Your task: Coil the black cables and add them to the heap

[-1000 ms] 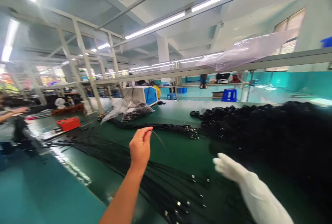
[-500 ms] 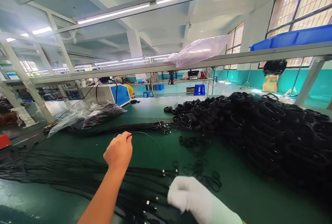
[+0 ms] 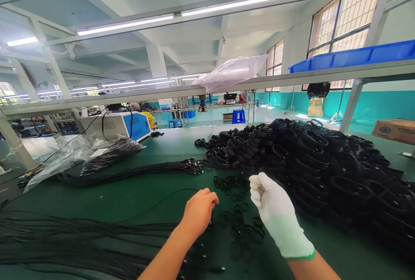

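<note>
My bare left hand [image 3: 198, 212] hovers low over the green table [image 3: 152, 189] with its fingers curled together; a thin black cable [image 3: 152, 205] runs leftward from it. My right hand [image 3: 271, 204], in a white glove, is closed in a loose fist just right of it, above several small black rings [image 3: 241, 228]. What the glove holds is not visible. A loose sheaf of straight black cables [image 3: 65, 241] lies at the lower left. A big heap of coiled black cables [image 3: 324, 163] fills the right.
A second bundle of cables [image 3: 155, 168] lies farther back, beside plastic bags [image 3: 81, 156] holding more cables. A white and blue machine [image 3: 119, 125] stands at the back left. Overhead runs a shelf rail [image 3: 292, 76] with a blue bin [image 3: 356, 55] and a plastic bag [image 3: 231, 72]. A cardboard box [image 3: 394, 129] sits at far right.
The view swung right. My left hand came down and rightward with the thin cable. My gloved right hand rose from the cable ends and closed into a fist beside the left.
</note>
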Tool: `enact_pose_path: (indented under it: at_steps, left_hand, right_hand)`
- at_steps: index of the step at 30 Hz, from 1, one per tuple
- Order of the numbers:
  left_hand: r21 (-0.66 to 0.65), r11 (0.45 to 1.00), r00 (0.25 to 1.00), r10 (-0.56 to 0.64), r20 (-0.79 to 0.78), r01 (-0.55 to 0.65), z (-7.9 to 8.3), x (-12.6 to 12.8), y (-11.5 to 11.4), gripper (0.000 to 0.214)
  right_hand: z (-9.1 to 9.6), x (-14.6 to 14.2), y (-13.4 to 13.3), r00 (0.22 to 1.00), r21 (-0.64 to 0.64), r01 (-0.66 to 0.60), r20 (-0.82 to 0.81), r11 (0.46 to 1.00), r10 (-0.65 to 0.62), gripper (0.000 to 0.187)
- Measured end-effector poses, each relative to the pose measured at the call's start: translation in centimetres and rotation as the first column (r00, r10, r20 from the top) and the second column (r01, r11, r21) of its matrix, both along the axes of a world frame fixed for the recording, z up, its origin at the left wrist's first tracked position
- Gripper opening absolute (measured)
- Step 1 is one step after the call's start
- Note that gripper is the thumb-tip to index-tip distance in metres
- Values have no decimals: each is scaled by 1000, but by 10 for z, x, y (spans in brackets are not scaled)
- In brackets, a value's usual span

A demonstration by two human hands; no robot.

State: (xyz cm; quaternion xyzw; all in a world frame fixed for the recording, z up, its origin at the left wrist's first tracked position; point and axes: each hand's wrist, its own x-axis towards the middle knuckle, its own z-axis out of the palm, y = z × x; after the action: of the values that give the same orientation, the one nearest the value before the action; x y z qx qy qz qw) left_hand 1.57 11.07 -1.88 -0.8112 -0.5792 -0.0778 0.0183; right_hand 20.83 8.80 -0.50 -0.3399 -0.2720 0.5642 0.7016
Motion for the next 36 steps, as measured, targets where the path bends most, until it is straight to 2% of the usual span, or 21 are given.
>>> enact_pose_path:
  at_steps: [3,5,10,14,16,18,19,20,21,22,23,24,25,26,28,30,32,36]
  left_hand:
    - [-66,993,995,-98,-4,98,-14,9,21,21]
    - [-89,983,987,-161,8,161,-11,9,30,15]
    - [-93,948,952,-298,67,303,23,9,32,15]
    - [-92,944,947,-313,70,318,44,3,21,20]
    - [-76,950,951,-297,92,304,52,-3,11,22]
    - [-71,950,946,-292,139,304,61,-8,-1,21]
    - [-64,952,942,-286,175,300,65,-10,-8,20]
    - [-53,956,938,-273,213,290,69,-11,-14,20]
    - [-40,960,934,-260,247,278,72,-12,-20,20]
    - [-32,963,930,-251,269,269,74,-12,-25,19]
    - [-33,962,927,-253,277,272,75,-12,-30,17]
    - [-42,957,925,-267,272,288,76,-11,-33,16]
    - [-59,948,921,-289,263,314,75,-10,-34,15]
    - [-73,939,916,-307,259,335,74,-9,-35,15]
    - [-72,936,910,-314,270,344,71,-7,-33,18]
    - [-46,944,910,-301,285,327,66,-5,-30,18]
    - [-30,945,908,-304,289,326,60,-4,-27,17]
    - [-24,947,910,-300,286,320,50,-6,-27,16]
  right_hand:
    - [-7,-1,5,1000,5,-14,18,1000,14,30]
    - [-12,-3,8,999,10,-23,31,1000,23,32]
    - [-18,-4,12,996,55,-41,75,998,37,36]
    - [-17,0,13,991,77,-37,131,996,27,32]
    - [-16,1,11,982,57,-101,166,993,91,28]
    - [-15,-2,7,946,12,-261,201,965,254,29]
    - [-17,-6,4,897,-18,-396,207,918,391,32]
    - [-19,-10,1,806,-51,-561,196,826,559,37]
    - [-23,-15,-2,670,-80,-722,165,687,724,42]
    - [-28,-19,-4,494,-86,-860,102,502,863,46]
    - [-33,-24,-5,335,-67,-939,34,337,942,48]
    - [-39,-27,-5,206,-26,-978,-29,206,978,49]
    - [-44,-30,-6,125,26,-992,-78,127,989,48]
    - [-47,-32,-5,93,75,-992,-110,102,990,46]
    - [-51,-33,-5,90,148,-983,-134,110,987,43]
    - [-50,-30,-6,157,158,-972,-129,176,979,39]
    - [-46,-25,-7,237,110,-962,-117,250,964,39]
    - [-41,-17,-3,287,-57,-958,-100,282,953,53]
